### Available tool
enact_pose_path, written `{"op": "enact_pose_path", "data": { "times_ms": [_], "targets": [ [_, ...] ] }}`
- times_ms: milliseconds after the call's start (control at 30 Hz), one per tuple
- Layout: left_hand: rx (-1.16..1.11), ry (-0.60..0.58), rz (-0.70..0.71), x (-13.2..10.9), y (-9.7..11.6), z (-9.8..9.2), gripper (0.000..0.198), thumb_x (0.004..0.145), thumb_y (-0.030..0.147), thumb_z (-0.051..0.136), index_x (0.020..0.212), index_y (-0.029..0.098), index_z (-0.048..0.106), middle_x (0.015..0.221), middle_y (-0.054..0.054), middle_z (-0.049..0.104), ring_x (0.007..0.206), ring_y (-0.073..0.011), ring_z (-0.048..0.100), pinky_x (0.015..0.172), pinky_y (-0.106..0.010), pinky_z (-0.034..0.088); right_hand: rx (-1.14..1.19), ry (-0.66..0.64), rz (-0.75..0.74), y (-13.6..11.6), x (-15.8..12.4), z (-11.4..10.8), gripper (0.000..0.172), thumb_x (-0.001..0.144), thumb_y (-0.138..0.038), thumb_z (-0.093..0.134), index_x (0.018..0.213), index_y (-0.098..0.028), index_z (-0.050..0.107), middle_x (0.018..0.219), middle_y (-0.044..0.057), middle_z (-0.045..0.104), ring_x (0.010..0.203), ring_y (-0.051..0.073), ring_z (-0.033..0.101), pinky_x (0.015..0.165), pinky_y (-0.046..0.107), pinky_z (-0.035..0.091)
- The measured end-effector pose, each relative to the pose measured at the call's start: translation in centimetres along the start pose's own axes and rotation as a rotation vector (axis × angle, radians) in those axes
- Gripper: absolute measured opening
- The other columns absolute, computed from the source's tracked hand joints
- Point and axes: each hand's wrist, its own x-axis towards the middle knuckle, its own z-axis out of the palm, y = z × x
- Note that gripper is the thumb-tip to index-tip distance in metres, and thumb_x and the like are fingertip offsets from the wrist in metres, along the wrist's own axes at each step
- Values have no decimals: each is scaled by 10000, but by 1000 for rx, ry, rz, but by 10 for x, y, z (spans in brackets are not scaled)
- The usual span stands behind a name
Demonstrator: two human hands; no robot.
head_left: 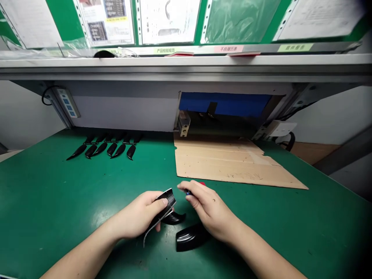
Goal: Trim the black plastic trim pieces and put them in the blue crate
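Observation:
My left hand grips a black curved plastic piece with pale edges, its thumb pressed on the inner face. Just under that piece, another glossy black curved part rests near the fingers; its rear end is hidden. My right hand is closed in a pinch a little to the right of the held piece, apart from it. A small dark and blue item shows between thumb and fingers, too covered to name. Below the right hand, a black ribbed curved cover lies on the green tabletop.
Several black curved parts lie in a row at the back left. A flat cardboard sheet spans the back right, before a recess with a metal block. Something red shows behind my right hand. A shelf crosses above.

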Motion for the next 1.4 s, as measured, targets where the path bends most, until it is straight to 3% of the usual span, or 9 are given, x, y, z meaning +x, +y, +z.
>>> {"op": "enact_pose_path", "data": {
  "times_ms": [133, 267, 367, 667, 833, 1000, 1200, 1300, 1400],
  "targets": [
    [93, -2, -40, 0, 0, 2, 338, 939, 448, 396, 788, 168, 513, 601, 25, 532, 535, -112, 479, 490, -192, 335, -189, -11, -112, -5, -2, 5, 333, 1043, -259, 237, 1140, -191, 548, 911, 70, 566, 796, 203, 498, 726, 346, 412],
    [132, -44, -53, 0, -4, 5, 339, 948, 440, 375, 807, 169, 521, 607, 26, 531, 541, -110, 481, 504, -192, 350, -422, -22, -163, -5, -1, 9, 547, 1027, -554, 200, 1101, -171, 584, 860, 69, 528, 765, 220, 442, 718, 364, 344],
    [174, -76, -57, -1, -5, 5, 352, 958, 429, 349, 834, 164, 545, 597, 24, 524, 545, -114, 474, 510, -199, 351, -546, -6, -173, -5, -1, 11, 653, 989, -639, 158, 1053, -171, 609, 829, 65, 509, 744, 220, 417, 683, 351, 302],
    [356, -67, -40, -4, -4, 4, 322, 969, 379, 340, 798, 176, 522, 669, 29, 499, 606, -118, 440, 532, -227, 308, -645, 13, -202, -6, 1, 15, 520, 1044, -474, 261, 757, -176, 576, 720, 34, 478, 679, 183, 397, 650, 326, 243],
    [492, -58, 17, -4, -1, 3, 295, 975, 318, 332, 774, 183, 500, 700, 45, 477, 638, -114, 389, 574, -243, 297, -633, 35, -222, -4, 1, 22, 453, 1037, -446, 345, 717, -186, 533, 693, 18, 491, 662, 181, 406, 625, 327, 217],
    [666, -3, 65, -3, -3, 4, 301, 976, 299, 341, 722, 183, 451, 711, 40, 491, 665, -124, 406, 627, -264, 307, -518, -24, -206, 2, -1, 28, 386, 1019, -427, 422, 727, -191, 512, 692, 6, 512, 648, 176, 422, 616, 315, 229],
    [728, 4, 134, 1, -6, 6, 285, 978, 299, 358, 740, 188, 468, 764, 25, 509, 704, -133, 444, 660, -275, 322, 204, -395, -44, 5, -1, 2, 321, 1015, -374, 466, 752, -190, 487, 702, -39, 518, 653, 124, 472, 586, 222, 327],
    [609, 31, 124, 2, -7, 7, 312, 985, 343, 352, 740, 189, 468, 746, 22, 500, 697, -130, 447, 658, -266, 343, 446, -324, 18, 7, -1, -11, 336, 1014, -450, 436, 818, -194, 532, 749, -33, 536, 677, 128, 484, 622, 219, 382],
    [309, 42, 34, 2, -9, 8, 307, 983, 442, 331, 876, 206, 497, 748, 25, 516, 643, -119, 478, 606, -243, 381, 313, -104, 24, 10, -2, -8, 299, 964, -487, 541, 889, -199, 567, 825, -23, 574, 732, 136, 505, 679, 234, 390]
  ]
}}
